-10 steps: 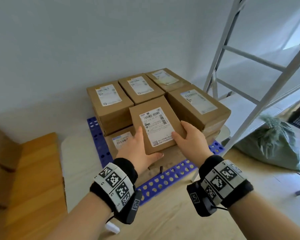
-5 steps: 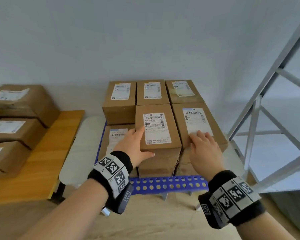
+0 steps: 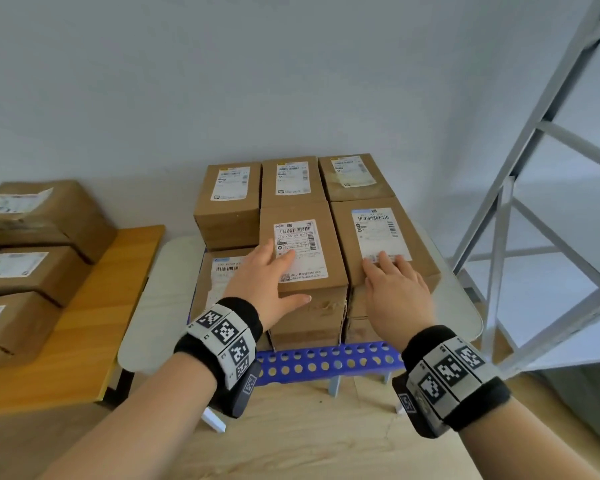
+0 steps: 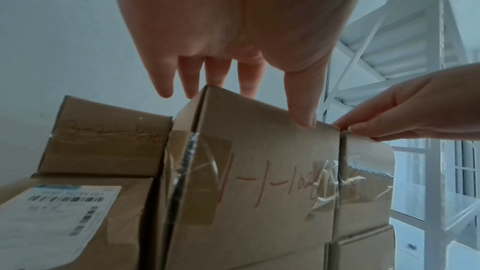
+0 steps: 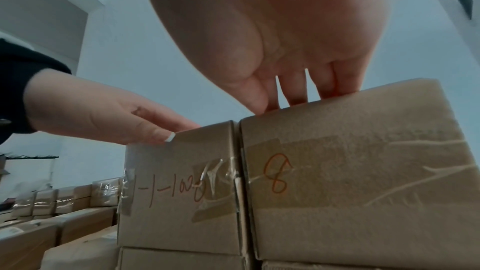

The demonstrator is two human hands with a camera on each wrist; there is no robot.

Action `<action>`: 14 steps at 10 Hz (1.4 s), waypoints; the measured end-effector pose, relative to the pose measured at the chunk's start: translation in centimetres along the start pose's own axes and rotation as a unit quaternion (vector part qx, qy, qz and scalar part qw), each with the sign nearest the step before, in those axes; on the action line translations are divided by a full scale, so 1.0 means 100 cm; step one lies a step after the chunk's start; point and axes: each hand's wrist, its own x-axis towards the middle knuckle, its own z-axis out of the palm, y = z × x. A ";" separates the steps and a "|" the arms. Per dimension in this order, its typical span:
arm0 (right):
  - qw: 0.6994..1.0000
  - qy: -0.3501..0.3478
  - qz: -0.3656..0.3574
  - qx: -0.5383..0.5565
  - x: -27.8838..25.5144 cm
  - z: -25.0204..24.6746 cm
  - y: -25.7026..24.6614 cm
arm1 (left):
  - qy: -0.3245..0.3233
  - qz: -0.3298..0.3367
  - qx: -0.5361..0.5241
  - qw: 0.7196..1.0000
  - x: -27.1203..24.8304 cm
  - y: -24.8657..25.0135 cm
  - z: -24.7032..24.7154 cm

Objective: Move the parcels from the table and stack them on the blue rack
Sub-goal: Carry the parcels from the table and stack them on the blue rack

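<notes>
Brown labelled parcels stand stacked on the blue rack. The middle front parcel has red writing on its near face. My left hand rests on its left near corner, fingers straight across the top and thumb along the front edge. My right hand lies flat on the right front parcel, which is marked with a red 8. The two parcels stand side by side, touching. Neither hand holds anything.
More parcels sit on the wooden table at the left. The rack stands on a low white table. A white metal shelving frame rises close on the right. The left front stack is one parcel lower.
A second ago both hands carried the middle front parcel over the stack. It now sits on the stack; my right hand has let go and moved onto the right parcel.
</notes>
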 end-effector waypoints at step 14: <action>1.000 0.017 0.004 0.008 0.004 0.012 0.003 | -0.031 0.027 0.018 0.999 0.005 0.001 0.004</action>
